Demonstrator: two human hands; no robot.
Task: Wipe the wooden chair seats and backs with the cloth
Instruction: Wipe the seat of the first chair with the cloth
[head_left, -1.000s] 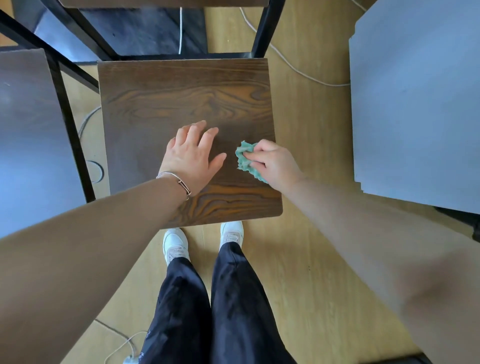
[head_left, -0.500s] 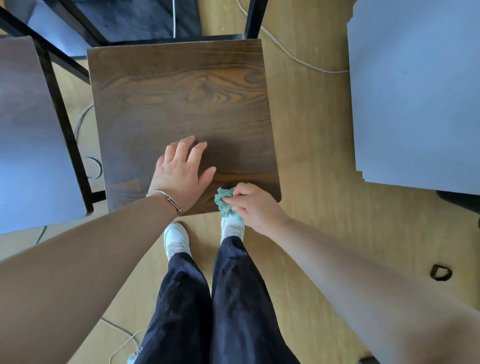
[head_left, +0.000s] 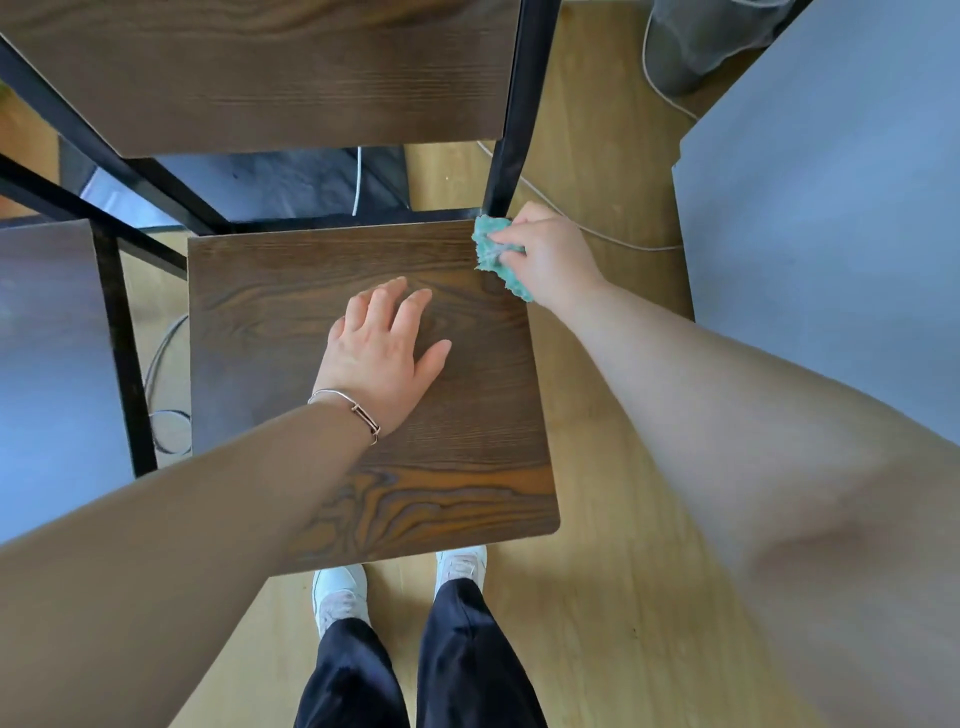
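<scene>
Wood floor (head_left: 623, 597) is framing the chair seat (head_left: 291, 291); right hand (head_left: 550, 254) clutching cloth (head_left: 491, 249) is now reaching its back corner, left hand (head_left: 379, 353) staying flat.

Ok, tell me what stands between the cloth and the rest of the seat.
Only the left hand, flat on the chair seat; the cloth, gripped by the right hand, is at its back right corner.
</scene>
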